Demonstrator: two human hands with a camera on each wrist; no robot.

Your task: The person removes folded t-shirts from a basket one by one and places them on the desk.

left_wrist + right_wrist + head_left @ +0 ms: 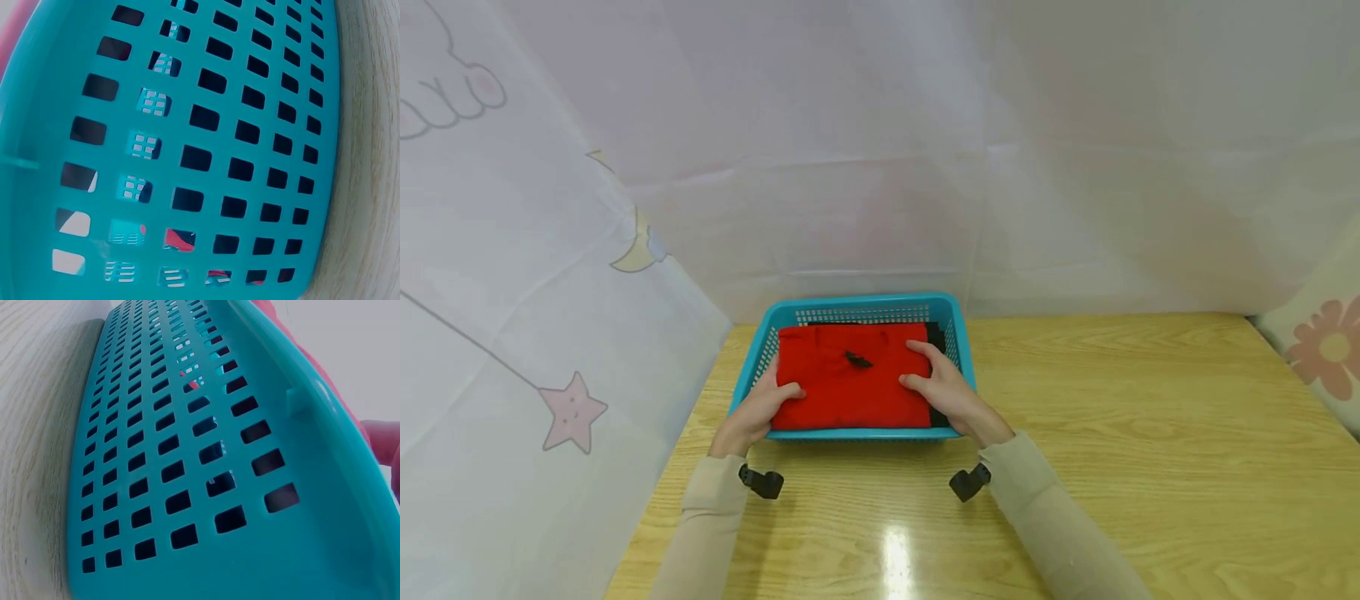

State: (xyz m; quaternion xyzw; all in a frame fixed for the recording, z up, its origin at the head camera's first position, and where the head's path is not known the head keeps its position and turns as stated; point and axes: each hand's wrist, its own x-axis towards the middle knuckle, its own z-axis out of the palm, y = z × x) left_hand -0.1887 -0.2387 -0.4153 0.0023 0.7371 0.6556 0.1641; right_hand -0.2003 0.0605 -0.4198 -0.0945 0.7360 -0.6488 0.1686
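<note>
A folded red cloth (850, 392) lies in a blue plastic basket (865, 434), with a small dark patch (858, 360) near its middle. Black cloth (937, 337) shows beside and under it on the right. My left hand (763, 404) is at the red cloth's left edge, thumb on top; its other fingers run along that edge and are partly hidden. From the right, my right hand (951, 387) reaches over the rim, thumb and a finger spread apart on the cloth. Both wrist views mostly show the basket's perforated wall (206, 156), with fingertips (382, 439) beyond the rim in the right one.
The basket stands on a wooden table (1120, 433), near its back left. Pale printed sheeting (880, 167) hangs behind the table, and more of it (535, 317) runs down the left side. Dark wrist cameras (762, 482) are worn on both wrists.
</note>
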